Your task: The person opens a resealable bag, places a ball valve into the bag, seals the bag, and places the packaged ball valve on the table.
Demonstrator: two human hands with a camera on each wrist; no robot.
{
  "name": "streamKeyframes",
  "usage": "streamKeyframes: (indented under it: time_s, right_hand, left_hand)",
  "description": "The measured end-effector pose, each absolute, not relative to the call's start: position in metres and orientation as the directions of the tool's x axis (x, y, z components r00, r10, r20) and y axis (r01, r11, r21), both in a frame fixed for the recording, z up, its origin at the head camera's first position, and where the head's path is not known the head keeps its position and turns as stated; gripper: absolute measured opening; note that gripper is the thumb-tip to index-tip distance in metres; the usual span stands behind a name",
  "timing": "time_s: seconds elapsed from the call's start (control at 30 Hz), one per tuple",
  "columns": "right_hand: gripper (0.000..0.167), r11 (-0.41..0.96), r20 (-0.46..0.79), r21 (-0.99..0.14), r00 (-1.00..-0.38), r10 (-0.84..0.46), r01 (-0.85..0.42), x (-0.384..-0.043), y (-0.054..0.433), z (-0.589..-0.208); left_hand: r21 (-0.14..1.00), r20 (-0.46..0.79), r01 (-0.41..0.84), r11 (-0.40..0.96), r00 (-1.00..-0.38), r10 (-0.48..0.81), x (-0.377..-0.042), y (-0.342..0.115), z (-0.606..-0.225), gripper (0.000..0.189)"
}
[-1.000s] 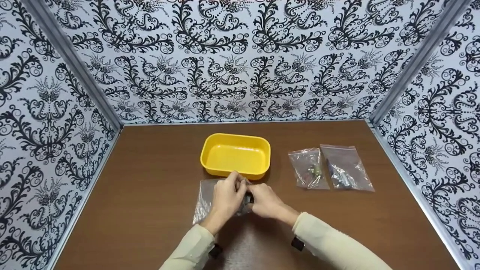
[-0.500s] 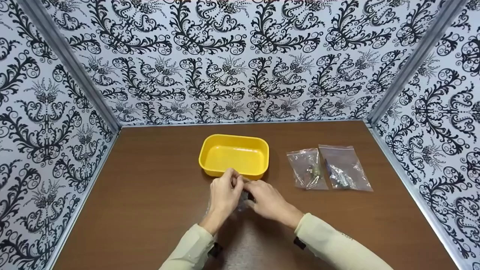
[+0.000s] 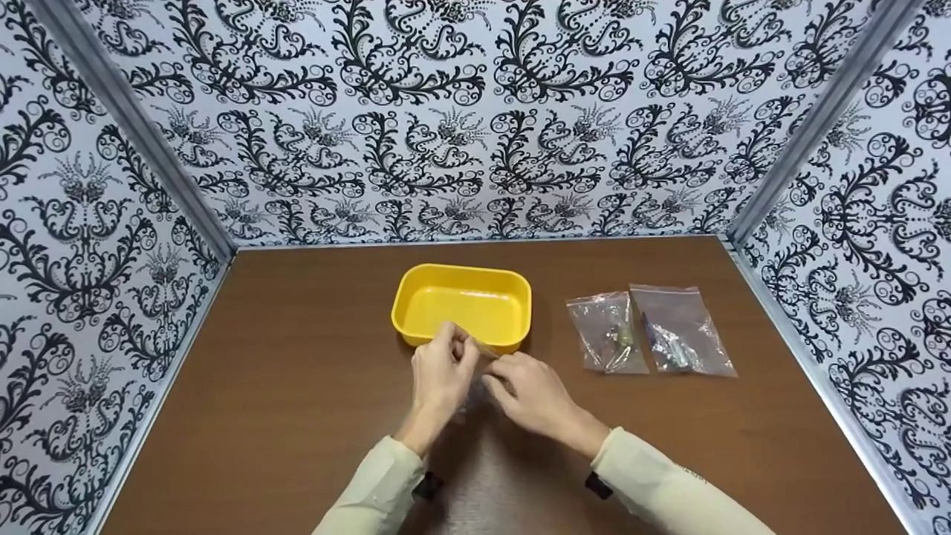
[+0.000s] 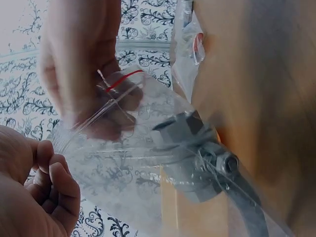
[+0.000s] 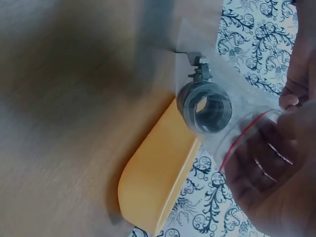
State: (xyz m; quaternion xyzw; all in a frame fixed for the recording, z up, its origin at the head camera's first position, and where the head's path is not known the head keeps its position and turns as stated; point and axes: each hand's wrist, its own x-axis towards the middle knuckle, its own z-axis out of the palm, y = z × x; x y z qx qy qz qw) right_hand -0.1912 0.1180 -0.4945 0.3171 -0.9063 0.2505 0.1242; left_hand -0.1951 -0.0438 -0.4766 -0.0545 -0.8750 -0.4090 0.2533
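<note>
Between my two hands hangs a clear zip bag [image 4: 118,168], its seal marked by a red line. Inside it is a grey metal ball valve [image 4: 185,140] with a nut and a lever; the right wrist view shows the threaded opening of the valve [image 5: 186,106]. My left hand [image 3: 443,371] pinches the top edge of the bag. At the edge's other end my right hand [image 3: 539,397] grips the bag near the seal, its curled fingers partly seen through the plastic. From the head view the bag is mostly hidden by the hands.
A yellow tray [image 3: 416,341] stands just beyond the hands on the brown table [image 3: 297,416]. To its right lie two zip bags: one bag [image 3: 598,327] with small parts inside, and a second bag [image 3: 687,319] beside it. Patterned walls enclose the table.
The bag has come up off the table, where it lay spread under the left hand. Both hands have shifted slightly, the left one up and leftward, with the fingers parting a little.
</note>
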Motion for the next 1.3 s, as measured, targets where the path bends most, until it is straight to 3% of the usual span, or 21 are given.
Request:
streamKeyframes:
  time_s: [0.23,0.47,0.6,0.87,1.07,1.3]
  right_hand:
    - [0.008,0.691,0.426,-0.368,-0.773,-0.470,-0.622,-0.191,0.118,-0.496]
    - [0.004,0.607,0.454,-0.531,-0.803,-0.386,-0.592,-0.194,0.124,-0.486]
    - [0.006,0.559,0.481,-0.574,-0.799,-0.361,-0.598,-0.197,0.127,-0.474]
    - [0.005,0.551,0.453,-0.500,-0.744,-0.491,-0.668,-0.203,0.131,-0.449]
    - [0.004,0.596,0.367,-0.469,-0.757,-0.540,-0.652,-0.207,0.137,-0.445]
    - [0.001,0.581,0.364,-0.439,-0.726,-0.583,-0.686,-0.210,0.148,-0.444]
  left_hand:
    - [0.729,0.441,0.265,0.632,-0.887,-0.137,-0.199,-0.047,-0.475,0.009]
    - [0.758,0.392,0.230,0.611,-0.908,-0.145,-0.201,-0.054,-0.467,0.005]
    - [0.784,0.362,0.233,0.575,-0.925,-0.118,-0.202,-0.059,-0.467,0.015]
    - [0.800,0.263,0.232,0.553,-0.964,0.024,-0.201,-0.064,-0.479,0.018]
    - [0.777,0.174,0.195,0.598,-0.980,0.093,-0.198,-0.075,-0.498,0.023]
    - [0.718,0.172,0.322,0.617,-0.941,0.292,-0.200,-0.089,-0.523,0.022]
